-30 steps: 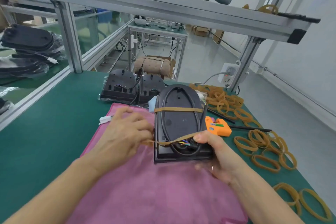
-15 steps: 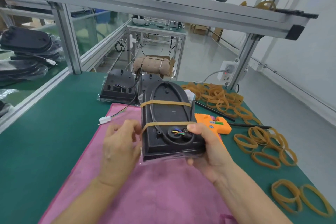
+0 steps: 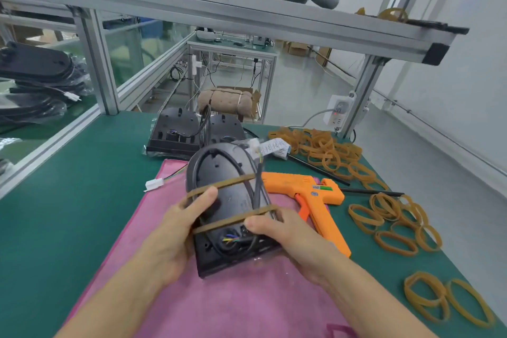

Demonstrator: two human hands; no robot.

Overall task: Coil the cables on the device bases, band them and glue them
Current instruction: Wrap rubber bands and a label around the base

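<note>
Okay, both hands are holding the black device base (image 3: 233, 211) up off the pink cloth (image 3: 247, 302), underside facing the camera. Left hand (image 3: 175, 230) is gripping the left edge, thumb lying across the face near the upper rubber band (image 3: 219, 185). Right hand (image 3: 285, 233) is gripping the right edge, thumb pressing by the lower rubber band (image 3: 233, 221). So the base is sitting between the two hands, tilted slightly, narrow end pointing away. The black cable (image 3: 258, 186) is running looped around the face under both bands.

Base is looking like rigid plastic, fairly light, smooth, so edge grips seem safest. Cable is looking springy and may slip out from the bands; coloured wires (image 3: 230, 239) at the exit hole are probably fragile, best avoided.

Orange glue gun (image 3: 307, 192) is lying just right of the base on the green bench (image 3: 68, 200), loose bands (image 3: 389, 217) further right.
</note>
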